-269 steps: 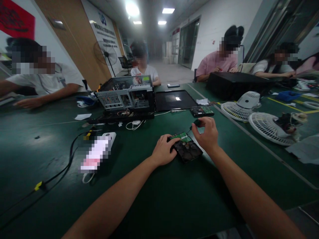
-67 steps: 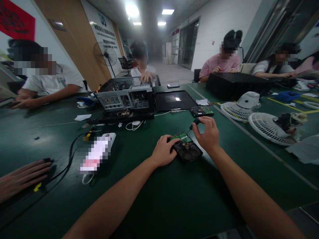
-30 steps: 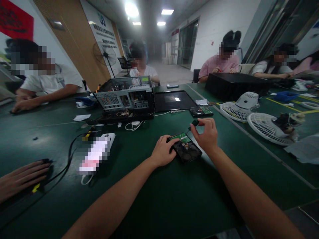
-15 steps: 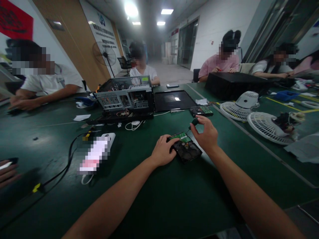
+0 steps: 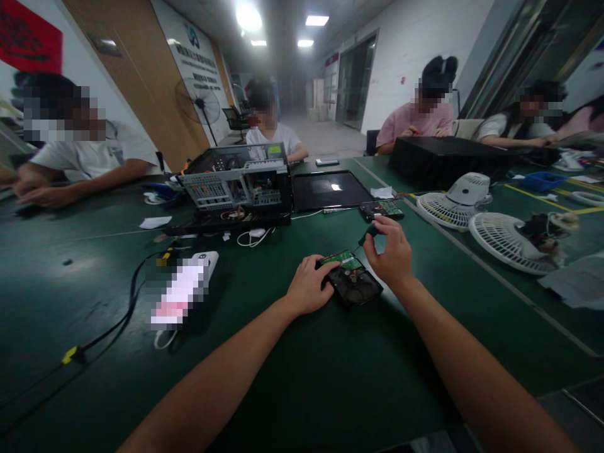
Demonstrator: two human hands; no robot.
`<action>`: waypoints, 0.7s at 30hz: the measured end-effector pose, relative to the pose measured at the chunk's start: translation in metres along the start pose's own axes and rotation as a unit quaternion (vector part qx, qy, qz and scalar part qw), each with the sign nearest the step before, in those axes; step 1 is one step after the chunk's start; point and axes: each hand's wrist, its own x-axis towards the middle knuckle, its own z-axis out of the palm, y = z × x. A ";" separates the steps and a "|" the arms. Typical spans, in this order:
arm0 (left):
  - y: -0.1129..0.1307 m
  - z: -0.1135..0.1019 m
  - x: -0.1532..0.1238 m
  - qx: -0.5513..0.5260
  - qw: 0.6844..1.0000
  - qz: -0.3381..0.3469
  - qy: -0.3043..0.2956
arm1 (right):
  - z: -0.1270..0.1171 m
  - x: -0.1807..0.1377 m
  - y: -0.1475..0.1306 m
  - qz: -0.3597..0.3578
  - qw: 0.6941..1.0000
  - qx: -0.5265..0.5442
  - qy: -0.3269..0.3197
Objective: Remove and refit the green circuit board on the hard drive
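A black hard drive (image 5: 355,284) with a green circuit board lies flat on the green table (image 5: 302,371) in front of me. My left hand (image 5: 309,285) is closed over its left edge and presses it down. My right hand (image 5: 391,251) pinches the dark green handle of a small screwdriver (image 5: 369,233), which slants down toward the drive's far end. The tip of the tool is too small to make out.
An open computer case (image 5: 238,182), a black side panel (image 5: 328,189) and a second drive (image 5: 381,209) lie beyond. Two white fan parts (image 5: 507,236) sit to the right, a phone (image 5: 182,290) with cables to the left. Several other people sit around the table.
Another person's hand at the left edge of the table has pulled out of view. My own hands stay on the drive and the screwdriver, with only small shifts of the right fingers.
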 end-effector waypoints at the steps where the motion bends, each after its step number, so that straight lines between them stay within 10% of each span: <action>1: 0.000 0.000 0.000 0.000 1.000 0.000 0.000 | 0.000 0.000 0.000 -0.003 1.000 0.004 -0.001; 21: -0.001 0.000 0.000 -0.003 1.000 -0.005 -0.007 | -0.002 0.000 -0.004 0.008 1.000 -0.026 -0.008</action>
